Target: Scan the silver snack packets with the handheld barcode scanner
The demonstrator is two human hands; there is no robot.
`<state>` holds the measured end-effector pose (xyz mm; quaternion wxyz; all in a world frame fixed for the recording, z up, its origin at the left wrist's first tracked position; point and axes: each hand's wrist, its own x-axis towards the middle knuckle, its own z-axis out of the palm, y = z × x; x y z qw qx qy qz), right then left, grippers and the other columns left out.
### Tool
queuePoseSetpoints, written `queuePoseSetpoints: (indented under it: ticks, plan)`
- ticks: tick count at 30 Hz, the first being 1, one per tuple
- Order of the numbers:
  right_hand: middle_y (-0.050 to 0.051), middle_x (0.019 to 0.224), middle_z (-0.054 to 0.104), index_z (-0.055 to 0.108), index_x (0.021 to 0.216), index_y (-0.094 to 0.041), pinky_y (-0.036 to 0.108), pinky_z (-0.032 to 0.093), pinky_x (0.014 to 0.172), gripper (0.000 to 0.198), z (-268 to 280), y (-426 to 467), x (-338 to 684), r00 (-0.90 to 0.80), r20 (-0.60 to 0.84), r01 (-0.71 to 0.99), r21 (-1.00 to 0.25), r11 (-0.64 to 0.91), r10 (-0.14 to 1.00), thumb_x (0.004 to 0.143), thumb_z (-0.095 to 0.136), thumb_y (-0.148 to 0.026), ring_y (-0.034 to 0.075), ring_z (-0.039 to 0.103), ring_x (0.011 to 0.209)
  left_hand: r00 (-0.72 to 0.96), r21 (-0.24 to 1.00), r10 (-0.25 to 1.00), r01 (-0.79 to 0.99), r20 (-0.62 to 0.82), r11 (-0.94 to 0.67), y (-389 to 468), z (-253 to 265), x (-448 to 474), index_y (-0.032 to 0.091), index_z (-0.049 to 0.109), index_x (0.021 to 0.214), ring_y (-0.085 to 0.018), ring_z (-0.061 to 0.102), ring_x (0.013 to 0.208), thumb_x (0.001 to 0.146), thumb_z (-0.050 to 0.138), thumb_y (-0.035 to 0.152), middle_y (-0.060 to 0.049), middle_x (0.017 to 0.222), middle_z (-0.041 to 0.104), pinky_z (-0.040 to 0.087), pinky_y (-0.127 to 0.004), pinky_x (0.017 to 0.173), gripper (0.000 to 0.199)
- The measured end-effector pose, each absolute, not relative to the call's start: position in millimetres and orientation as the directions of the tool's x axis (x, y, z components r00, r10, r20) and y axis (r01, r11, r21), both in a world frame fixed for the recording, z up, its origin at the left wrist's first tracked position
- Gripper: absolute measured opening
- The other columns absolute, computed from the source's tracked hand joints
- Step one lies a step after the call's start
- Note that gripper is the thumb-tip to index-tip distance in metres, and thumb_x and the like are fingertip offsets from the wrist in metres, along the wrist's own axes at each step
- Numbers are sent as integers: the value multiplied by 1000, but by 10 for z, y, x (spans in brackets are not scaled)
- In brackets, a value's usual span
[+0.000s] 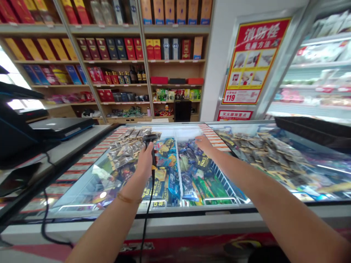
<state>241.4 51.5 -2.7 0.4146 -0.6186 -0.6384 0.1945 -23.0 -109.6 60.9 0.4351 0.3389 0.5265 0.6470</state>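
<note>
My left hand (146,157) is wrapped round the handle of a black barcode scanner (150,138), held above the freezer with its cord (149,212) hanging down past my wrist. My right hand (203,142) reaches to the back of a wire-divided section, its fingers bent together at the top of a pile of blue-wrapped frozen treats (189,149). What sits between those fingertips is too small to make out. Green packs (211,188) lie nearer the front of that section. Left of the white wire divider (178,168) are blue and yellow packs (166,157).
Brown-and-clear packets (124,151) are heaped at the left, with more packets (268,153) in the right part of the freezer. A black tray (315,129) rests at the right edge. Electronic equipment (63,126) stands on the left counter. Stocked shelves (109,64) line the back.
</note>
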Motion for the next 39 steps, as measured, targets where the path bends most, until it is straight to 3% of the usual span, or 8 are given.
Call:
queuePoseSetpoints:
  ticks: [4,8,13,19,28,31,35,39]
  plan:
    - [17,121,69,77,102,-13,39,49,100,27,0,439,3411,201,328,832,-555,16,923,84,58,-7,29,65,114,-263,972,965,-229,-18,-44,-1005,556,337,20,51,84,-8,47,38,77,68,58,4,66,59,36,-22,36,42]
    - [26,148,49,76,104,-9,53,32,111,26,31,350,4123,254,368,942,-305,-141,894,85,59,-6,40,40,140,-114,972,993,-233,11,-38,-944,389,701,20,52,84,-7,48,40,73,71,62,3,70,61,37,-22,37,47]
    - [25,151,47,73,112,-8,54,29,112,29,-40,377,4525,257,267,966,-76,-245,929,88,58,-11,38,33,145,-8,985,999,-171,32,-33,-913,178,797,19,54,85,-6,49,41,68,74,67,2,74,63,38,-22,38,54]
    - [27,140,55,66,127,-7,56,29,112,39,-55,444,4264,190,389,982,-65,-179,902,96,54,-29,39,44,137,13,987,1000,-157,27,-25,-943,115,770,19,54,87,-6,48,40,70,73,66,2,76,63,37,-22,38,53]
    - [14,119,72,76,107,-16,35,40,106,36,-138,140,2970,-462,360,835,-130,534,810,101,44,-30,25,62,114,-1,989,1000,-149,20,-20,-981,130,722,19,53,86,-6,48,41,69,73,68,2,72,62,37,-21,38,56]
    - [13,102,74,77,91,-17,33,44,97,39,-157,42,2766,-391,397,853,-182,489,831,101,44,-37,24,66,100,-16,987,1000,-157,22,-24,-995,129,685,20,53,87,-6,48,41,70,72,67,3,72,62,37,-21,38,53]
    - [14,106,72,73,99,-17,35,45,93,41,-117,154,2747,-5,458,912,-363,192,889,100,44,-46,27,65,106,-15,988,1000,-155,21,-23,-974,102,689,20,52,84,-6,48,40,70,73,66,3,71,61,36,-22,37,52]
    - [19,112,69,70,98,-17,44,45,95,62,-132,330,2803,184,273,882,-470,-36,944,75,66,-75,37,60,117,8,989,999,-144,37,-35,-935,39,741,20,51,85,-6,47,38,69,73,66,3,71,61,34,-21,35,53]
